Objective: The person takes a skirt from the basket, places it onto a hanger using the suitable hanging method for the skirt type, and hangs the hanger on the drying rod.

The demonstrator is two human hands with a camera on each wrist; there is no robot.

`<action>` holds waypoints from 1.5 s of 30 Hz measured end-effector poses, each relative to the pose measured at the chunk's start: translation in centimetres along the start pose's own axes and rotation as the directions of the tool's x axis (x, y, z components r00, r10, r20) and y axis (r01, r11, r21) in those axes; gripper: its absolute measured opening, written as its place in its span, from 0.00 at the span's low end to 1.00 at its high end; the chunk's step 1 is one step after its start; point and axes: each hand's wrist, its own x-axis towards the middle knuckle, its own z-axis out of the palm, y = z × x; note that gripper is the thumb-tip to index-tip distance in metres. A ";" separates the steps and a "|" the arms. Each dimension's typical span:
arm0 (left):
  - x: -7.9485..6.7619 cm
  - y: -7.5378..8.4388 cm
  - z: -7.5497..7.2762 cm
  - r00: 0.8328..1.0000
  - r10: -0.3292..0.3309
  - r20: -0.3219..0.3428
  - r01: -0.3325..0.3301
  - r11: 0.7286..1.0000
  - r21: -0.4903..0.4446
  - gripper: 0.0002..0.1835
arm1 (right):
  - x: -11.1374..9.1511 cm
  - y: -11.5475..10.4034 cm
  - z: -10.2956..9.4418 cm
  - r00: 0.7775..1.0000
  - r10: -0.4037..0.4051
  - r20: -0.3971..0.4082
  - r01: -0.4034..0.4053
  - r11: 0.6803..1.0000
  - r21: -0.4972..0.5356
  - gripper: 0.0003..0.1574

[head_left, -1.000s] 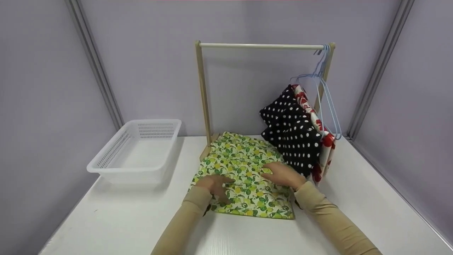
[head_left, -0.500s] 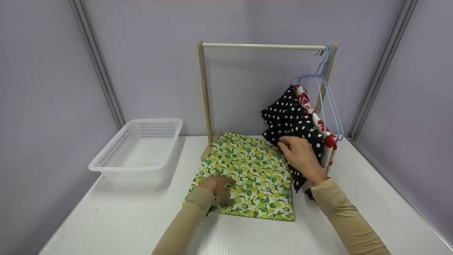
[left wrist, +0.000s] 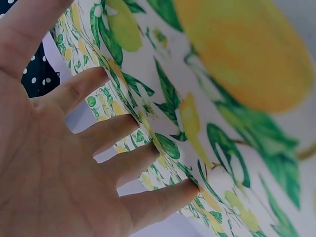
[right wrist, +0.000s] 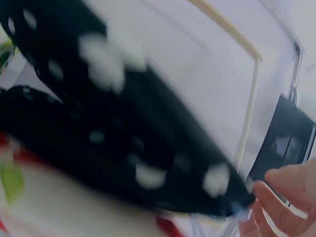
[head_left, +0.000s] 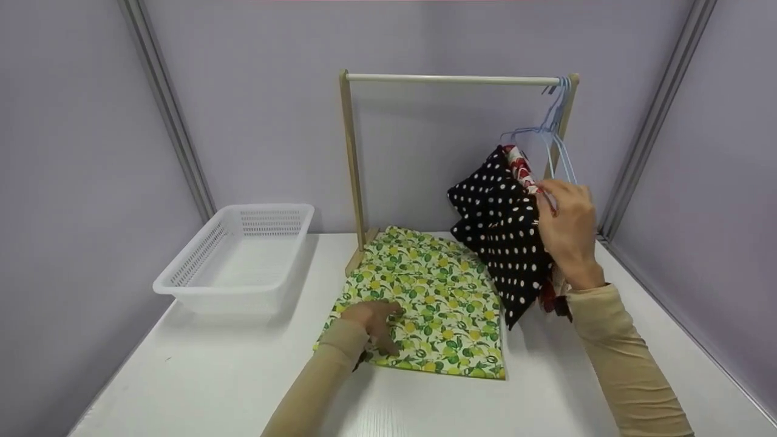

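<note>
In the head view my left hand [head_left: 371,323] rests on a lemon-print cloth [head_left: 425,303] spread flat on the table. Its fingers are spread, and their tips touch the lemon-print fabric [left wrist: 217,143] in the left wrist view. My right hand [head_left: 569,227] is raised at the black polka-dot garment [head_left: 495,206] and the light blue hangers [head_left: 553,133], thumb and fingers loosely bent. In the right wrist view a dotted black corner [right wrist: 217,182] lies close to those fingers [right wrist: 276,210]; no firm grip shows. A red-flowered white garment [head_left: 521,170] hangs behind, partly covered by the hand.
A wooden rack with a white rail [head_left: 449,79] stands at the back, the hangers gathered at its right end. To the left is a white plastic basket [head_left: 234,291] with slotted sides. Grey-lilac panels [head_left: 67,200] enclose the white table [head_left: 243,376].
My right hand has left the lemon-print cloth and moved up and right, past the polka-dot garment, to the hangers. The left hand has stayed in place on the cloth.
</note>
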 end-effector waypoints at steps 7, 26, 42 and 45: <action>-0.1 0.0 0.0 1.000 0.008 0.003 -0.008 1.000 0.000 0.48 | 1.7 2.3 -1.7 0.969 0.248 0.009 -0.248 0.966 0.070 0.25; -0.3 0.0 0.4 0.999 -0.002 -0.052 0.001 1.000 -0.014 0.50 | 3.4 5.5 -1.2 0.796 0.558 0.234 -0.603 0.694 0.394 0.24; -0.2 0.1 0.2 1.000 0.002 -0.023 -0.003 1.000 -0.011 0.48 | 0.5 4.5 -1.6 0.878 0.479 -0.006 -0.441 0.813 0.379 0.28; -0.3 0.0 0.2 0.999 0.005 -0.032 -0.006 1.000 -0.017 0.48 | -0.3 4.9 -1.4 0.909 0.415 -0.022 -0.371 0.834 0.409 0.23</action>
